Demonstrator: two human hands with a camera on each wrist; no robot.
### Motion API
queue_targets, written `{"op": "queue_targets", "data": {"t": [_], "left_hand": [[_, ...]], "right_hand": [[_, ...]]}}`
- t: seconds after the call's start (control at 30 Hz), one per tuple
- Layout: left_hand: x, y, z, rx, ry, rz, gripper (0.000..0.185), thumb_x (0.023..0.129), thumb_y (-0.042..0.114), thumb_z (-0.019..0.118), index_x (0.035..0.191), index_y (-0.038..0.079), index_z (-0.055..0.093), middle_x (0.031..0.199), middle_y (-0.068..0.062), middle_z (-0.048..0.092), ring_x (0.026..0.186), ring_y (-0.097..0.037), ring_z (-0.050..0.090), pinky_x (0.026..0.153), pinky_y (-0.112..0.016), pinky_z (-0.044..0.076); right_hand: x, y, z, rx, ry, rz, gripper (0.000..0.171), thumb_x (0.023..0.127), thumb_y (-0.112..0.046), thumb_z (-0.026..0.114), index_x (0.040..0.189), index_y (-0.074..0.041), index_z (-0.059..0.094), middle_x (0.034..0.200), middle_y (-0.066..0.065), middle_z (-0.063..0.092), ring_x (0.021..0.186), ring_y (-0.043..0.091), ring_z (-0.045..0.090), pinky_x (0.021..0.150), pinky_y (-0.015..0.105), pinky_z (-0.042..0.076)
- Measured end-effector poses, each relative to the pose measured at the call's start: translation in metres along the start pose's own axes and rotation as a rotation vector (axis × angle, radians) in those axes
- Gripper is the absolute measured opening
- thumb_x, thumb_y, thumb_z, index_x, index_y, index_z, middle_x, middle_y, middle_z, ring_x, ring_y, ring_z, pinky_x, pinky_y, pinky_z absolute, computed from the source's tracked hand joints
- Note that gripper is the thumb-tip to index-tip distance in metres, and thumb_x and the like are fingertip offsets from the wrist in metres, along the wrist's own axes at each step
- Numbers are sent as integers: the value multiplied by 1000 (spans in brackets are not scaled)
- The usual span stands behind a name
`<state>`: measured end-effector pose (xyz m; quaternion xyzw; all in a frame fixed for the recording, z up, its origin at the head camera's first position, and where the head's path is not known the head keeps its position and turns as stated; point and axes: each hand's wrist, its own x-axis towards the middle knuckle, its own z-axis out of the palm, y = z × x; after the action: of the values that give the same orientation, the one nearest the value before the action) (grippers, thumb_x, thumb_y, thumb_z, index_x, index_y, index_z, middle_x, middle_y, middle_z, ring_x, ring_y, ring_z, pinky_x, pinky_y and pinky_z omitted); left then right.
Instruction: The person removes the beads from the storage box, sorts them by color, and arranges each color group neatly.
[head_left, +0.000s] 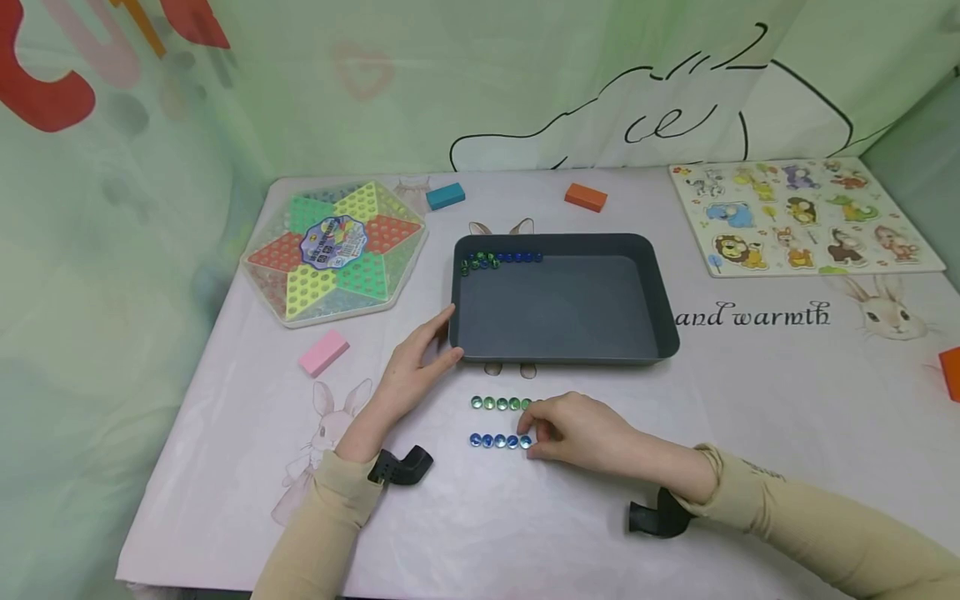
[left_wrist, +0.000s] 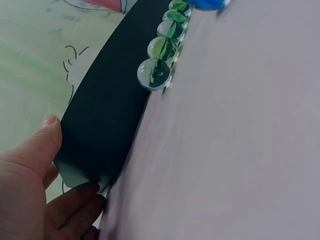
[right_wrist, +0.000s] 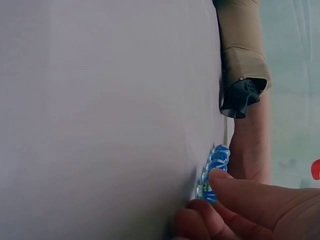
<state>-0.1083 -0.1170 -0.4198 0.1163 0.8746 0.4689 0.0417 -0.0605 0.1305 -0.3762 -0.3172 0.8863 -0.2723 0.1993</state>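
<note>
Dark grey tray (head_left: 663, 317); green marbles (head_left: 501, 403), blue marbles (head_left: 495, 441); pink block (head_left: 324, 352).

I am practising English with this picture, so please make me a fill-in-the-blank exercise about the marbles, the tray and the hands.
1. The left hand touches a corner of the dark ____.
2. The right hand's fingers touch the end of the row of ____ marbles on the table.
3. The green marbles lie between that row and the ____.

Missing words: tray; blue; tray
</note>
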Motion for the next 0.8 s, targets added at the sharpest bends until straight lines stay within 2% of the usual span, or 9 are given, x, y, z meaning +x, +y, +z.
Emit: {"op": "queue_targets", "data": {"t": [0.2,0.43,0.63,0.8], "left_hand": [[1,-2,1,-3,-5,3,61,91,35,58,145,27,31,147,-4,36,134,-22,36,111,-40,29],[1,-2,1,-3,-9,0,61,90,36,58,145,28,31,147,-3,35,134,-21,35,111,-39,29],[1,-2,1,-5,-3,7,61,91,35,58,145,27,32,147,-4,36,134,-22,36,111,-39,29],[0,-1,0,-8,-5,4,61,91,36,58,145,28,31,147,-4,36,134,-21,35,112,-39,28]], "right_hand": [[3,-2,-13,20,-13,-12,14,77,-20,74,89,-16,68,64,-15,53,53,-3,42,52,16,39],[16,-1,-59,226,-42,13,17,83,-17,68,97,-7,67,71,-1,61,54,10,53,48,24,47],[33,8,-100,361,45,121,21,87,-19,64,103,-6,65,80,6,64,63,25,59,56,34,52],[50,25,-119,460,108,127,26,89,-23,62,108,-5,63,81,5,61,71,32,58,60,34,52]]}}
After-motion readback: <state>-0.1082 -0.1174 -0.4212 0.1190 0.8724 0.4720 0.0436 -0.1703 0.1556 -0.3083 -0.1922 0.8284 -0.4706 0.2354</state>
